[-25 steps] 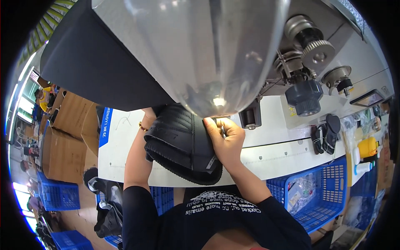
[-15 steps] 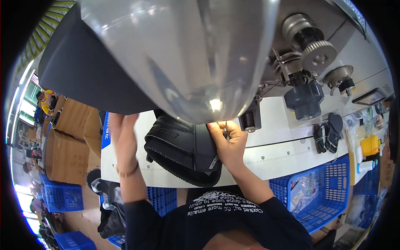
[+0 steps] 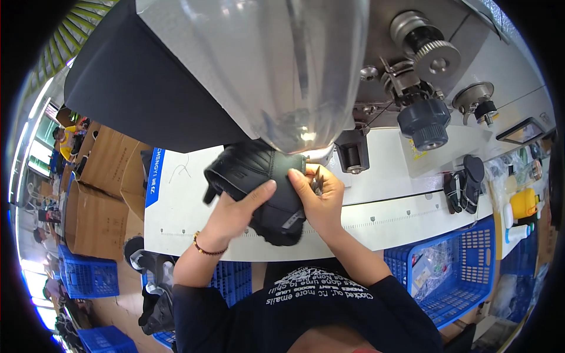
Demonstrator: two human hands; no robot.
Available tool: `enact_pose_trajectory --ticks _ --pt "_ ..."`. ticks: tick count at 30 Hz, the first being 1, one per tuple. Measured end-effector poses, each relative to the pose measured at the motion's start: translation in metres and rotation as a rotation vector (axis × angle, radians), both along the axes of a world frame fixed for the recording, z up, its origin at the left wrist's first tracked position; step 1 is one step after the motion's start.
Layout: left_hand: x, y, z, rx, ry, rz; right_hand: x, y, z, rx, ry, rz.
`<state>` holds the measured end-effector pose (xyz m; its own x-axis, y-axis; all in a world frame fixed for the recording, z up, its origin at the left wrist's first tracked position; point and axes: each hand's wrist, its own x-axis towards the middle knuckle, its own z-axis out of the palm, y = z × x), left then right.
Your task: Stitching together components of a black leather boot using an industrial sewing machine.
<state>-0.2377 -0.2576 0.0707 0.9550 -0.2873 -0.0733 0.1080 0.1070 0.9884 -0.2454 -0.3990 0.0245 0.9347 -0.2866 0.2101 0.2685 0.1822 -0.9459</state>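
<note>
In the middle, below the sewing machine head [image 3: 253, 70], is a black leather-like piece [image 3: 268, 200], stitched and hollow, with a small grey label. My left hand [image 3: 232, 215] grips its near left side, thumb on top, the other fingers hidden inside or beneath it. At its right edge my right hand [image 3: 321, 197] pinches it between thumb and fingers. Small metal thread snips [image 3: 318, 181] also sit in my right hand, tips poking up past the fingers. The far edge of the piece lies close to the machine; the needle area is hidden.
A white worktable [image 3: 400, 212] with a printed ruler strip lies under my hands. Blue crates [image 3: 471, 265] stand at right and left, cardboard boxes [image 3: 97, 217] at far left. Machine knobs [image 3: 426, 120] jut out upper right. A person in yellow [image 3: 67, 141] is far off.
My left hand has come from the far left side of the black piece to its near part. The piece has shifted and turned slightly. More of the snips shows in my right hand.
</note>
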Motion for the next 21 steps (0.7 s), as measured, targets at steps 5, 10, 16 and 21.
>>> enact_pose_trajectory --ticks 5,10,16,21 --pt "0.033 0.018 -0.014 -0.136 0.077 -0.113 -0.01 0.004 -0.009 0.179 -0.034 0.283" --pt "0.031 0.017 -0.025 -0.155 0.0 -0.092 -0.011 -0.004 -0.001 0.179 0.05 0.354" --pt "0.014 0.006 -0.023 -0.19 -0.004 -0.052 -0.01 -0.011 0.001 0.273 0.058 0.342" --pt "0.002 0.002 -0.019 0.041 -0.237 -0.131 -0.019 -0.034 0.0 0.274 0.235 0.462"
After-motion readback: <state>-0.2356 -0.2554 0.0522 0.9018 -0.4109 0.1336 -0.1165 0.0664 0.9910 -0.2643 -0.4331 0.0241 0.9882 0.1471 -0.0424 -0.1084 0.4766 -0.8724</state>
